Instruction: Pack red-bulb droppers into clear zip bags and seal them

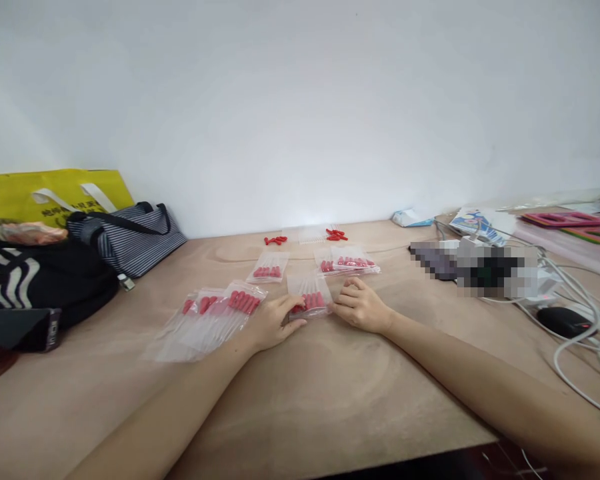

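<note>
In front of me lies a small clear plastic bag (314, 301) with several red tapered pieces in a row and thin white sticks above them. My left hand (274, 323) has its fingers and thumb closed around the bag's lower left edge. At the right edge of that bag, my right hand (361, 307) is curled with its fingertips against the plastic; the exact grip is partly hidden. Left of it, a fanned pile of similar bags (205, 323) rests under my left forearm. One more filled bag (269, 268) sits behind, and a small stack of bags (350, 261) is behind my right hand.
Loose red pieces (276, 240) and another red group (337, 235) lie near the wall, with white sticks (313, 235) between. Striped bag (130, 240), black bag (45, 280) and yellow bag (55, 183) stand left. Cables (575, 333) and a black mouse (564, 321) are right.
</note>
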`<state>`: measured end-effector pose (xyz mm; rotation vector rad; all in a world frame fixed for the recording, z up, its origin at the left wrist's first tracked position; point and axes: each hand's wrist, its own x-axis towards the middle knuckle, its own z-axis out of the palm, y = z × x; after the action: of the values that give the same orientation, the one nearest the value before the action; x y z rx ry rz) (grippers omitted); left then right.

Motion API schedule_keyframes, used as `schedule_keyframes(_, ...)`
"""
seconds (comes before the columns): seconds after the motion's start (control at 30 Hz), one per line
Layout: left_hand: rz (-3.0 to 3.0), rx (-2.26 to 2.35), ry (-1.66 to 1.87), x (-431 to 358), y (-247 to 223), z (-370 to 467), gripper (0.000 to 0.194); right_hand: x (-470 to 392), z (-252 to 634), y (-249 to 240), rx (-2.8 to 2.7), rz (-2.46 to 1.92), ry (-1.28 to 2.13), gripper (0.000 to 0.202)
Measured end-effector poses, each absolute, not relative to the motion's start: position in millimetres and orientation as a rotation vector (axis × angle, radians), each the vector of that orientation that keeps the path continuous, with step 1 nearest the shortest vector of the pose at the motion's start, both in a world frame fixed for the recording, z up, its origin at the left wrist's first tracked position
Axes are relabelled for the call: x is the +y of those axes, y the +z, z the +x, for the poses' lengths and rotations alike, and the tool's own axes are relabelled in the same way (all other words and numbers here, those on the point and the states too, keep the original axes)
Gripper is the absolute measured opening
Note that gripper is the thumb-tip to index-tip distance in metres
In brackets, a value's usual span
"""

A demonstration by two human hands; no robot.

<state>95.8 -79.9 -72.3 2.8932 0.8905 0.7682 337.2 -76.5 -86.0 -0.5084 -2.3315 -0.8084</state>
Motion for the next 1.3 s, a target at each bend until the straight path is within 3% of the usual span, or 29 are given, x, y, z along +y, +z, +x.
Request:
schedule_keyframes(0.13, 3.231, 0.678, 0.976, -73, -77, 85, 0.014, -75, 336, -87, -2.307, -0.499, -0.813, 0.021)
schedule_keyframes(0.47, 3.626, 0.438, 1.193, -69, -76, 84, 0.014, -74, 334, -89, -2.263, -0.542, -0.825, 0.021)
schedule_keyframes(0.93, 3.511, 0.557, 1.197, -71, -74, 83, 0.013, -72, 332, -87, -2.279, -0.559, -0.808, 0.015)
schedule_keyframes(1.3, 3.306, 0.672, 1.331, -78, -74, 118, 0.012, -76, 310, -85, -2.2, -0.63, -0.731, 0.02)
